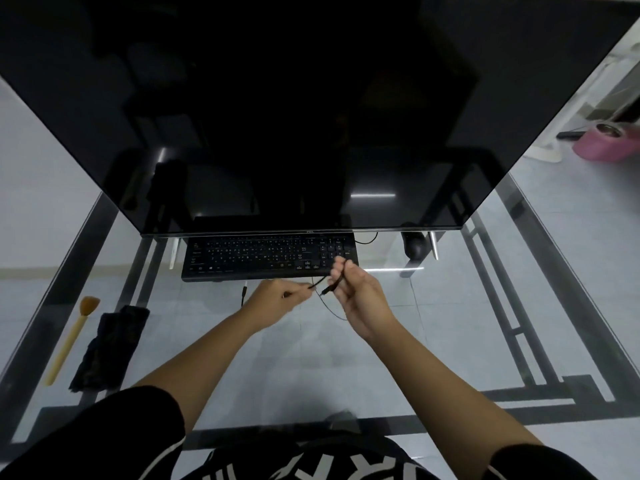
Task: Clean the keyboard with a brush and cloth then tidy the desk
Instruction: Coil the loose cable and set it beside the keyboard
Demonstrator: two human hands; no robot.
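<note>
Spanning the view, a glass desk (433,323) shows pale floor tiles beneath, with a dark monitor (294,116) looming beyond the hands and a pink bucket (604,143) far off right. The left hand (273,301) and right hand (360,299) each pinch a thin black cable (318,282), just short of the keyboard (256,258). The brush (71,337) and cloth (109,348) lie well left of the left hand.

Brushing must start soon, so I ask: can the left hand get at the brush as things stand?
Probably yes, once freed. The left hand pinches a thin cable that the right hand also holds. The brush lies uncovered at the left of the glass desk, the cloth beside it.
</note>
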